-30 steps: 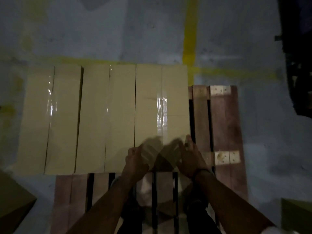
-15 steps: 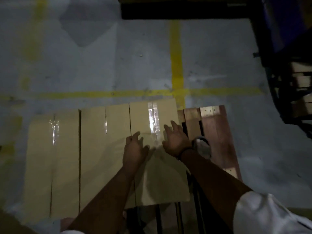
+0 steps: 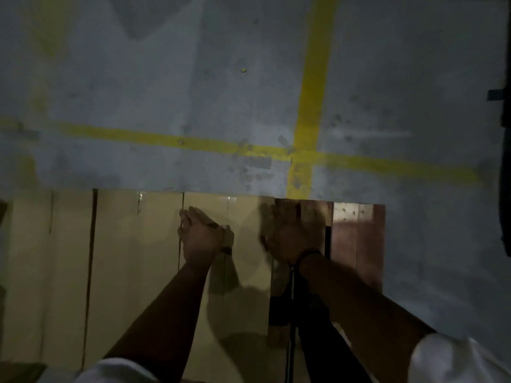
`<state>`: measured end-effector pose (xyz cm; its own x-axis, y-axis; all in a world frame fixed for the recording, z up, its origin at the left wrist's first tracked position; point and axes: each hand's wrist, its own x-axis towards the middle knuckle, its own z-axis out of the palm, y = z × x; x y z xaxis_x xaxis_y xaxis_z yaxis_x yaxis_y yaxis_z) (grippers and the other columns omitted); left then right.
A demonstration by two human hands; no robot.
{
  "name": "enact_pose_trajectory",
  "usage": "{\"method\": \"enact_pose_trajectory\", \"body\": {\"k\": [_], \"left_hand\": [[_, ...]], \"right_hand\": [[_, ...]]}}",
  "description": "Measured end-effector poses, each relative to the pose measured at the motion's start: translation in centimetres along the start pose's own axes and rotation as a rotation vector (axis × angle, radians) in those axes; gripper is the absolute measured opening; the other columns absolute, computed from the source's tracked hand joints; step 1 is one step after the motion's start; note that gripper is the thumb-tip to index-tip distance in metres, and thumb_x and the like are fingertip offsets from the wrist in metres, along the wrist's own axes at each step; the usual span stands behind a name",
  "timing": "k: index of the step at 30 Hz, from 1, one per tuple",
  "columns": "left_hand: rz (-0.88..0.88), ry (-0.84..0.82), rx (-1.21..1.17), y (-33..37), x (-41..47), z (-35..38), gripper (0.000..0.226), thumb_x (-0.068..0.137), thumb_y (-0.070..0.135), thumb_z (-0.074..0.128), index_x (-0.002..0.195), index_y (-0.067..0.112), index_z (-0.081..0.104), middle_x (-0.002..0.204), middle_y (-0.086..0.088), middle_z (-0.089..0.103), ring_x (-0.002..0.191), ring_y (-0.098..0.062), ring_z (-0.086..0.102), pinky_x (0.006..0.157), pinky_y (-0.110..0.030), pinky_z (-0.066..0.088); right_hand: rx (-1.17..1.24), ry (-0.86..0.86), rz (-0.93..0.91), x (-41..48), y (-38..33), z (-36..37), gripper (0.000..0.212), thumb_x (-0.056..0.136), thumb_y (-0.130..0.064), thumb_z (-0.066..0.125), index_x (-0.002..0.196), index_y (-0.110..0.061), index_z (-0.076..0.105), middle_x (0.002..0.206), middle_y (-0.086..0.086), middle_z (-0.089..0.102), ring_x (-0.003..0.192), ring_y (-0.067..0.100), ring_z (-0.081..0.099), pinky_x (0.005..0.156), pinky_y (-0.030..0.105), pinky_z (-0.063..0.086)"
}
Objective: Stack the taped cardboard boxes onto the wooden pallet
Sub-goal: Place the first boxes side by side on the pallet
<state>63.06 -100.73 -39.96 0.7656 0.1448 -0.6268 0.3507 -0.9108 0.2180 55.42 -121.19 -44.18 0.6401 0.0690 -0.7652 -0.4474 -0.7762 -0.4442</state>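
Plainly, the rightmost taped box (image 3: 246, 275) lies on the wooden pallet (image 3: 356, 239), long axis running 12 to 6 o'clock, with the neighbour box (image 3: 138, 272) at 9 and the pallet bare at 3. The left hand (image 3: 201, 236) rests on its top by the 9 o'clock seam, fingers fairly straight. The right hand (image 3: 290, 239) sits at its 3 o'clock edge, fingers too blurred to tell.
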Motion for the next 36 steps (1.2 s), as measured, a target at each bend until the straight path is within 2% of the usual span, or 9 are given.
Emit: {"method": "enact_pose_trajectory", "body": {"k": [4,9,12,15,18,21,26,29,36], "left_hand": [[-0.076,-0.073,-0.062,0.6,1.4,-0.2,0.115,0.086,0.044,0.078,0.16,0.004,-0.001,0.168,-0.019,-0.007,0.155,-0.04,-0.004,0.125,-0.048,0.008],[-0.143,-0.19,-0.052,-0.4,2.2,0.4,0.118,0.078,0.051,0.083,0.156,0.001,0.01,0.163,-0.023,0.007,0.149,-0.046,0.013,0.122,-0.055,0.024],[-0.147,-0.189,-0.081,-0.4,2.3,0.5,0.12,0.076,0.049,0.085,0.156,0.001,0.01,0.164,-0.02,0.003,0.149,-0.045,0.017,0.12,-0.055,0.031],[-0.132,-0.198,-0.07,-1.0,2.7,0.6,0.123,0.075,0.05,0.085,0.157,0.001,0.008,0.166,-0.018,-0.003,0.15,-0.046,0.016,0.12,-0.053,0.031],[-0.155,-0.239,-0.082,-1.9,3.7,0.8,0.13,0.058,0.074,0.08,0.152,0.001,0.027,0.16,-0.025,0.014,0.147,-0.043,0.022,0.12,-0.049,0.03],[-0.146,-0.269,-0.024,-3.7,5.0,1.6,0.134,0.045,0.097,0.065,0.137,0.001,0.049,0.15,-0.026,0.035,0.143,-0.038,0.025,0.12,-0.043,0.023],[-0.063,-0.24,-0.072,-3.3,3.1,-0.6,0.102,0.053,0.068,0.084,0.129,0.007,0.051,0.133,-0.014,0.043,0.13,-0.039,0.045,0.105,-0.044,0.043],[-0.003,-0.145,-0.082,-5.4,1.3,0.0,0.063,0.073,0.05,0.083,0.105,0.007,0.05,0.108,-0.007,0.045,0.13,-0.04,0.04,0.105,-0.041,0.04],[0.114,-0.167,-0.051,-15.1,-7.6,1.3,0.11,0.071,0.073,0.042,0.155,0.003,0.032,0.165,-0.021,0.02,0.153,-0.039,0.014,0.122,-0.038,0.02]], "right_hand": [[0.048,-0.001,0.017,0.8,-0.6,-2.3,0.07,0.098,-0.035,0.052,0.159,-0.015,0.023,0.164,0.014,0.022,0.146,0.033,0.031,0.112,0.039,0.038],[0.048,-0.119,-0.028,1.9,-0.4,-2.1,0.094,0.089,-0.063,0.034,0.161,-0.014,-0.001,0.168,0.013,0.004,0.151,0.039,0.019,0.115,0.045,0.034],[0.021,-0.092,-0.057,1.9,-1.2,-2.1,0.081,0.1,-0.046,0.048,0.161,-0.011,0.008,0.168,0.012,0.009,0.149,0.037,0.025,0.117,0.041,0.031],[0.047,-0.045,-0.091,3.4,-0.9,-0.5,0.087,0.091,-0.068,0.032,0.158,-0.013,0.026,0.162,0.008,0.031,0.154,0.029,0.013,0.125,0.043,0.012],[0.027,-0.033,-0.09,4.6,-0.2,1.3,0.098,0.083,-0.078,0.015,0.149,-0.012,0.044,0.154,0.009,0.045,0.153,0.029,0.017,0.125,0.048,0.002],[0.01,-0.007,-0.089,3.3,-0.8,1.0,0.088,0.092,-0.064,0.033,0.157,-0.006,0.024,0.162,0.006,0.026,0.155,0.028,-0.001,0.124,0.038,-0.003],[-0.066,0.024,-0.067,0.5,-3.0,-0.4,0.079,0.101,-0.038,0.053,0.157,0.0,0.013,0.162,0.024,0.021,0.151,0.035,0.019,0.121,0.033,0.012],[-0.036,0.063,-0.049,0.0,-3.4,2.3,0.087,0.09,-0.059,0.045,0.157,-0.007,0.026,0.159,0.026,0.028,0.15,0.039,0.019,0.123,0.048,0.007],[-0.049,0.154,0.091,-8.2,-6.4,12.3,0.086,0.092,-0.042,0.064,0.159,-0.012,0.018,0.166,0.019,0.004,0.152,0.038,0.013,0.119,0.043,0.028]]}}
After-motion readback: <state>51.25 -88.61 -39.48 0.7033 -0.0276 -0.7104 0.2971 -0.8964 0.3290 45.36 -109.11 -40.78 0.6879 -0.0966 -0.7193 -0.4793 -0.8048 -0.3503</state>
